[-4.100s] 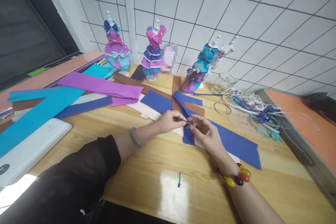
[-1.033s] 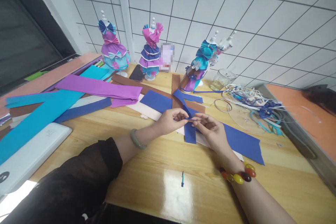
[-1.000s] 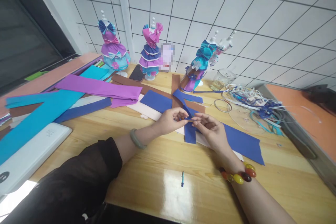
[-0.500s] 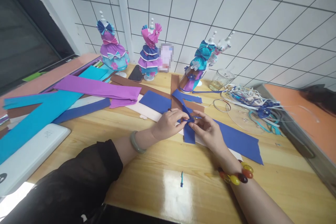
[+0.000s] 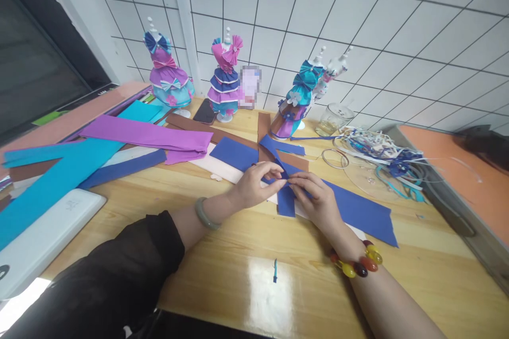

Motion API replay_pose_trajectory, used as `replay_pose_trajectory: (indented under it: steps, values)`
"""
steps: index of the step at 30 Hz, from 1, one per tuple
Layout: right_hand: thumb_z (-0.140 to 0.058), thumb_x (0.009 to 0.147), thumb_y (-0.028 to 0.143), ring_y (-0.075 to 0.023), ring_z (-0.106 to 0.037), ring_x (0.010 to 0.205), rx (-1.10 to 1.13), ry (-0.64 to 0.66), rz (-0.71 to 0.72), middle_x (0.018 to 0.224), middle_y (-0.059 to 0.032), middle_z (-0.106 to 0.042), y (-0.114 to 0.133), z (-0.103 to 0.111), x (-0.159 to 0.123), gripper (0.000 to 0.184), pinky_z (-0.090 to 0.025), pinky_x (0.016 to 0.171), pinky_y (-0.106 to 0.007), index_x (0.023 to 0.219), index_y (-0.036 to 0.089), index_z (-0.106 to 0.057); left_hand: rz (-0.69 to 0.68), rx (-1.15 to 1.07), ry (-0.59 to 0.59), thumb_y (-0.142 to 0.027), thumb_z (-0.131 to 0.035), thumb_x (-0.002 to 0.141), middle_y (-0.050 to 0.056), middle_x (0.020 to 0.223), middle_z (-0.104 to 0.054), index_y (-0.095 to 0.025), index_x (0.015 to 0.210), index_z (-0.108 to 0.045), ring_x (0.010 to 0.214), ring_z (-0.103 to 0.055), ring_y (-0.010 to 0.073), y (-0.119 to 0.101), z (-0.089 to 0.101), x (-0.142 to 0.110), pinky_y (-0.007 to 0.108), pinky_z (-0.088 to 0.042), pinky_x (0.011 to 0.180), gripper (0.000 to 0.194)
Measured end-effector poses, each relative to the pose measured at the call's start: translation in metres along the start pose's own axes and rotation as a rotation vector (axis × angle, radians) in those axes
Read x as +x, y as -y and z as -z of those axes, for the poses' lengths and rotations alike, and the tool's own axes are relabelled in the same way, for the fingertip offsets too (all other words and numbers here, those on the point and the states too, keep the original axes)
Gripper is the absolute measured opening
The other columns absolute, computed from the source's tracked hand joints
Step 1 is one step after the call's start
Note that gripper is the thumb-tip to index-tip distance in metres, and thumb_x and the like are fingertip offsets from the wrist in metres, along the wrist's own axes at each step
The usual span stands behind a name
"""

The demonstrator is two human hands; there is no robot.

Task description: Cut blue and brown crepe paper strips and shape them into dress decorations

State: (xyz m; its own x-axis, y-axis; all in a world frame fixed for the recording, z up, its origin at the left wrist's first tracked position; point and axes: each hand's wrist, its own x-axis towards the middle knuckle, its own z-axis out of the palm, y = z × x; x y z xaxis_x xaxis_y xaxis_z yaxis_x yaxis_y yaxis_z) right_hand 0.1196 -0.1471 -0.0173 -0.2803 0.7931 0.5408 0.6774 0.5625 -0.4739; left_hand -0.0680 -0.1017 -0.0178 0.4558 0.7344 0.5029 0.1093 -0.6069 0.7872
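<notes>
My left hand [image 5: 260, 183] and my right hand [image 5: 316, 196] meet over the middle of the wooden table, fingertips almost touching. Both pinch a narrow dark blue strip [image 5: 277, 152], whose upper end slants up and to the left; the bit between the fingertips is mostly hidden. Beneath the hands lies a short blue piece [image 5: 286, 204], upright in the view. A wide blue fabric strip [image 5: 363, 212] runs out to the right under my right hand, and a pale pink strip [image 5: 226, 170] shows to the left. Brown strips [image 5: 264, 127] lie just behind.
Small dress forms [image 5: 167, 71] in colourful outfits stand along the tiled wall. Purple [image 5: 159, 135] and turquoise strips [image 5: 71, 175] overlap at left, near a white device [image 5: 55, 233]. A heap of scraps [image 5: 382, 153] and a glass jar [image 5: 334, 119] sit at right. A phone [image 5: 204, 112] lies behind.
My right fingers have closed from a looser, spread hold into a tighter pinch on the blue strip. My left hand stays nearly in place. The view has shifted slightly.
</notes>
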Motion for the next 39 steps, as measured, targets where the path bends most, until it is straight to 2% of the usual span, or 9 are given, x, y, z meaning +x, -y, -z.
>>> replay_pose_trajectory:
  steps: [4,9,15,19,22,26,31,35,39]
  values:
    - [-0.046,0.087,0.020,-0.0186,-0.057,0.093,-0.081,0.046,0.025,0.101,-0.0068,-0.059,0.003,0.002,0.000,0.019,-0.049,0.078,-0.034,0.099,0.025,-0.061,0.241,-0.238,0.058,-0.036,-0.044,0.085,0.004,0.077,-0.062,-0.012,0.079,-0.059,0.073,-0.057,0.0120,0.005,0.001,0.003,0.024,-0.045,0.069,0.028]
    - [-0.044,0.088,0.021,-0.0193,-0.057,0.094,-0.173,0.118,0.062,0.106,-0.0076,-0.058,0.006,0.005,0.000,0.021,-0.048,0.077,-0.033,0.102,0.025,-0.060,0.424,-0.469,0.143,-0.037,-0.057,0.076,0.003,0.070,-0.061,-0.011,0.076,-0.058,0.062,-0.056,0.0101,0.009,-0.005,0.005,0.023,-0.045,0.061,0.027]
    - [-0.043,0.088,0.020,-0.0201,-0.057,0.095,-0.218,0.110,0.102,0.108,-0.0089,-0.057,0.006,0.006,-0.002,0.023,-0.048,0.074,-0.033,0.103,0.025,-0.060,0.683,-0.862,0.309,-0.034,-0.067,0.068,0.005,0.068,-0.061,-0.012,0.081,-0.049,0.062,-0.062,0.0156,0.008,-0.005,0.005,0.035,-0.049,0.065,0.030]
    - [-0.043,0.088,0.019,-0.0198,-0.057,0.094,-0.182,0.129,0.084,0.106,-0.0081,-0.057,0.008,0.005,-0.001,0.024,-0.048,0.075,-0.033,0.103,0.026,-0.060,0.705,-0.933,0.324,-0.026,-0.069,0.067,0.003,0.067,-0.060,-0.014,0.084,-0.048,0.058,-0.059,0.0129,0.009,-0.001,0.005,0.031,-0.048,0.061,0.030]
    - [-0.045,0.087,0.019,-0.0197,-0.056,0.095,-0.062,0.065,0.015,0.108,-0.0080,-0.056,0.010,0.002,0.000,0.024,-0.047,0.078,-0.034,0.105,0.026,-0.059,0.714,-0.986,0.319,-0.022,-0.067,0.068,0.002,0.065,-0.059,-0.015,0.086,-0.047,0.058,-0.059,0.0123,0.011,-0.001,0.005,0.028,-0.047,0.060,0.028]
    - [-0.053,0.083,0.026,-0.0161,-0.058,0.077,0.266,-0.080,-0.279,0.109,-0.0082,-0.055,0.013,-0.006,0.002,0.036,-0.049,0.074,-0.035,0.119,0.027,-0.050,0.743,-1.118,0.250,-0.016,-0.065,0.069,0.003,0.067,-0.059,-0.015,0.085,-0.047,0.062,-0.058,0.0118,0.013,-0.002,0.005,0.025,-0.045,0.060,0.024]
    - [-0.065,0.073,0.031,-0.0120,-0.056,0.068,0.776,-0.086,-0.531,0.097,-0.0039,-0.057,0.015,-0.012,0.004,0.044,-0.050,0.068,-0.032,0.115,0.026,-0.051,0.786,-1.260,0.183,-0.012,-0.061,0.071,0.003,0.072,-0.059,-0.015,0.086,-0.047,0.064,-0.059,0.0104,0.011,-0.002,0.006,0.024,-0.045,0.065,0.020]
    - [-0.067,0.071,0.030,-0.0114,-0.056,0.068,0.855,-0.067,-0.562,0.096,-0.0037,-0.057,0.017,-0.012,0.006,0.046,-0.050,0.071,-0.033,0.114,0.026,-0.052,0.808,-1.308,0.195,-0.010,-0.060,0.070,0.004,0.072,-0.059,-0.015,0.085,-0.048,0.064,-0.059,0.0105,0.008,-0.002,0.005,0.024,-0.045,0.065,0.020]
    - [-0.063,0.075,0.028,-0.0154,-0.057,0.085,0.711,-0.067,-0.452,0.111,-0.0068,-0.056,0.019,-0.009,0.004,0.049,-0.048,0.081,-0.037,0.121,0.027,-0.047,0.822,-1.314,0.239,-0.009,-0.060,0.070,0.003,0.069,-0.059,-0.014,0.082,-0.049,0.060,-0.057,0.0096,0.003,-0.002,0.005,0.022,-0.044,0.060,0.017]
